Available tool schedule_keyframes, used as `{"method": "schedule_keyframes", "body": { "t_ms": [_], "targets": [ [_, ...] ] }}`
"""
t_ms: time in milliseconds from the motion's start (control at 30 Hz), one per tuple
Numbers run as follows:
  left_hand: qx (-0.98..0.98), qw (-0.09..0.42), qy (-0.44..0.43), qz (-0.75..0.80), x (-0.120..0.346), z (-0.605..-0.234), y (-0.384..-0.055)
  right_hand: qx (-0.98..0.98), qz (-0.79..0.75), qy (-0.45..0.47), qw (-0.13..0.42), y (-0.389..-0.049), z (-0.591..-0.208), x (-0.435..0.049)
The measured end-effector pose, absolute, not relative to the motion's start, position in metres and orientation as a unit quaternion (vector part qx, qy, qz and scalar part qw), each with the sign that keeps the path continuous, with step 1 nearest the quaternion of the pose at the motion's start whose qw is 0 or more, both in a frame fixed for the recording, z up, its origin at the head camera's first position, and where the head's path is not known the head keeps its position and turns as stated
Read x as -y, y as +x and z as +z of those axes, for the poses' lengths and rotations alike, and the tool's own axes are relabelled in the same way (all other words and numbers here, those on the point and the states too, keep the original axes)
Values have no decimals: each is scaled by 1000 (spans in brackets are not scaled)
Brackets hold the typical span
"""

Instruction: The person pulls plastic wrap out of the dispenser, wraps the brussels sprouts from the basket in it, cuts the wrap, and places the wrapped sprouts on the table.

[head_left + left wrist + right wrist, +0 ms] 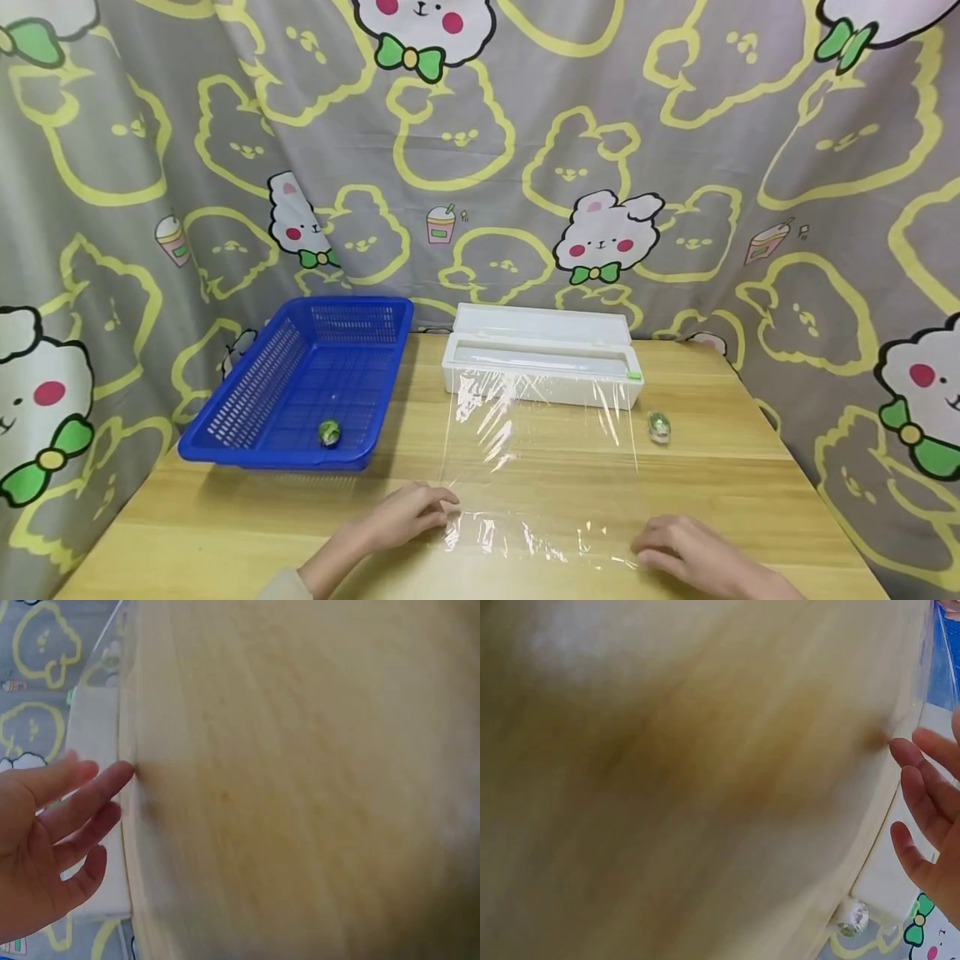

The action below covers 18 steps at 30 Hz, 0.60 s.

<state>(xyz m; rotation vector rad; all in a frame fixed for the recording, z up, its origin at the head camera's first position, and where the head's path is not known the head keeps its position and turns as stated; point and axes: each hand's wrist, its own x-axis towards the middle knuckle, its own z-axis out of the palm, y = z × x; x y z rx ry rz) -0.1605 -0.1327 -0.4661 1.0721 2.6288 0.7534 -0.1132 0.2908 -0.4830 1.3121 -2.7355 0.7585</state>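
Note:
A sheet of clear cling film (540, 492) stretches from the white dispenser box (543, 387) toward the near side of the wooden table. At its near left corner is my left hand (412, 512), fingers loosely bent. In the left wrist view a fingertip of the left hand (67, 840) touches down at the film's edge, the thumb apart from it. My right hand (690, 554) is at the near right corner. The right wrist view shows the right hand (934, 802) with a fingertip down on the surface and the other fingers spread.
A blue plastic basket (296, 454) stands at the left with a small round green item (329, 432) in it. A small green-and-white item (659, 427), seemingly wrapped, lies right of the box. The box's lid (543, 323) is raised. A patterned curtain (480, 150) hangs behind the table.

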Motion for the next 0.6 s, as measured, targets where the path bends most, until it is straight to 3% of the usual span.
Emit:
{"method": "schedule_keyframes", "body": {
  "t_ms": [167, 267, 400, 600],
  "targets": [
    [-907, 84, 349, 222, 132, -466, -158, 921, 232, 311, -42, -114, -479, -282],
    [-909, 81, 344, 220, 132, -467, -160, 937, 228, 262, -36, -115, -478, -278],
    [-913, 91, 327, 228, 132, -469, -164, 947, 225, 226, -22, -116, -480, -277],
    [-920, 94, 313, 218, 140, -471, -165, 951, 217, 207, -77, -118, -484, -283]
  ]
}}
